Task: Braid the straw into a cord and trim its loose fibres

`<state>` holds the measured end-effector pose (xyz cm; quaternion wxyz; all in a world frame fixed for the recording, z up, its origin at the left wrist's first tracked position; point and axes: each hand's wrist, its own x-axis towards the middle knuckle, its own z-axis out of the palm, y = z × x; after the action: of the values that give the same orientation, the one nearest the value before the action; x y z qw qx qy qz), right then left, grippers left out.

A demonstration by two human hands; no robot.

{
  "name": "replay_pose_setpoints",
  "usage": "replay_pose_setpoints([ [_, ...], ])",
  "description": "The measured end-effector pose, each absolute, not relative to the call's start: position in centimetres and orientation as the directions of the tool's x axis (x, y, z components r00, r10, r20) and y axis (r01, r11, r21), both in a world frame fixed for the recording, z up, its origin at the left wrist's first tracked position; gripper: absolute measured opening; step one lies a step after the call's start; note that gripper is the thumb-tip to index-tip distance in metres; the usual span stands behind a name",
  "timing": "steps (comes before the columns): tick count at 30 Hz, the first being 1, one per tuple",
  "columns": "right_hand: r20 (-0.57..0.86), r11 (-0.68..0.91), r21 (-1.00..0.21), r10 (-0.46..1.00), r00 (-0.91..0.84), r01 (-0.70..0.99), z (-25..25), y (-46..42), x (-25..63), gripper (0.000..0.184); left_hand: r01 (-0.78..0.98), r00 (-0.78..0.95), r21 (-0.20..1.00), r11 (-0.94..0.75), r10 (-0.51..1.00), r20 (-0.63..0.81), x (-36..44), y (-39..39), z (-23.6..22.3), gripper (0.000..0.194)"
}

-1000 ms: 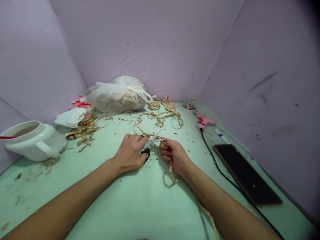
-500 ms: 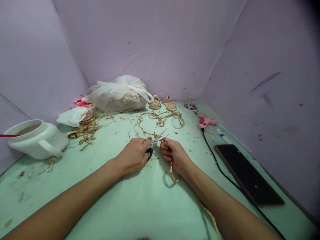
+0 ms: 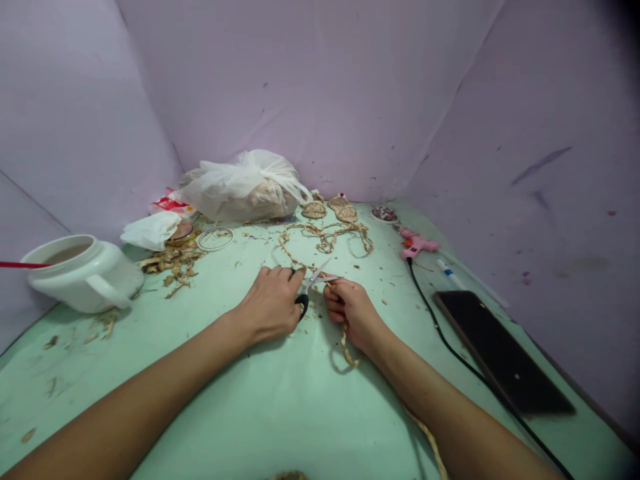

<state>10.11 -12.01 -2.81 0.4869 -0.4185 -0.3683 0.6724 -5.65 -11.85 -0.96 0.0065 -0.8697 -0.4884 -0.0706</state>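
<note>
My left hand (image 3: 274, 301) is closed on a pair of scissors (image 3: 304, 301) with black handles. The blades are spread and point towards the fingertips of my right hand (image 3: 350, 308). Those fingers are wrapped round a braided straw-coloured cord (image 3: 345, 341), which hangs below the fist, curls on the table and runs on under my right forearm. Beyond the scissors a further length of braided cord (image 3: 327, 240) lies in loose loops; whether it joins the held piece I cannot tell.
On the left stand a white mug (image 3: 95, 273) and dry fibre scraps (image 3: 173, 263). A stuffed white plastic bag (image 3: 245, 187) and small woven slippers (image 3: 344, 210) lie at the back. To the right are a pink glue gun (image 3: 417, 245), its black cable and a dark flat slab (image 3: 503, 350).
The scissor blades are spread a little wider. Both hands stay at nearly the same place on the table, and the whole view has shifted slightly.
</note>
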Motion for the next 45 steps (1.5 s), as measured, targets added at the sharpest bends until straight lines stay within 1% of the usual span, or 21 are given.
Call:
replay_pose_setpoints([
  [3,-0.209,-0.255,-0.907,0.963,-0.167,-0.335,-2.82,-12.15,9.91,0.014,0.848,0.519,0.047,-0.529,0.845,0.131,-5.52,-11.82,-1.3,0.044],
  [7,-0.196,-0.238,-0.922,0.967,-0.163,-0.305,-2.9,-12.26,9.86,0.012,0.831,0.539,0.076,-0.551,0.832,0.131,-5.28,-12.04,-1.54,0.041],
  [11,-0.184,-0.219,-0.932,0.973,-0.142,-0.29,-2.84,-12.37,9.78,0.011,0.833,0.539,0.087,-0.546,0.837,0.097,-5.02,-12.28,-1.23,0.039],
  [14,-0.187,-0.213,-0.934,0.975,-0.117,-0.288,-2.79,-12.41,9.69,0.012,0.831,0.545,0.08,-0.55,0.835,0.077,-4.98,-12.35,-1.03,0.035],
  [20,-0.175,-0.202,-0.937,0.978,-0.115,-0.284,-3.06,-12.32,9.78,0.008,0.831,0.546,0.085,-0.55,0.835,0.062,-5.29,-12.37,-1.04,0.031],
  [26,-0.167,-0.196,-0.935,0.979,-0.12,-0.295,-3.1,-12.32,9.9,0.006,0.823,0.553,0.136,-0.552,0.833,0.035,-5.52,-12.25,-0.87,0.02],
  [32,-0.181,-0.199,-0.954,0.978,-0.1,-0.224,-3.33,-12.48,9.54,0.009,0.845,0.526,0.051,-0.533,0.844,0.105,-5.35,-12.1,-0.81,0.03],
  [36,-0.177,-0.194,-0.956,0.98,-0.095,-0.219,-3.27,-12.53,9.55,0.008,0.84,0.532,0.077,-0.538,0.843,0.084,-5.27,-12.21,-1.02,0.036],
  [39,-0.165,-0.179,-0.956,0.983,-0.08,-0.231,-3.25,-12.49,9.67,0.007,0.836,0.535,0.099,-0.54,0.841,0.075,-5.28,-12.25,-1.19,0.037],
  [45,-0.169,-0.184,-0.948,0.982,-0.079,-0.258,-3.26,-12.44,9.74,0.005,0.831,0.538,0.143,-0.538,0.842,0.041,-5.43,-12.28,-0.92,0.027],
])
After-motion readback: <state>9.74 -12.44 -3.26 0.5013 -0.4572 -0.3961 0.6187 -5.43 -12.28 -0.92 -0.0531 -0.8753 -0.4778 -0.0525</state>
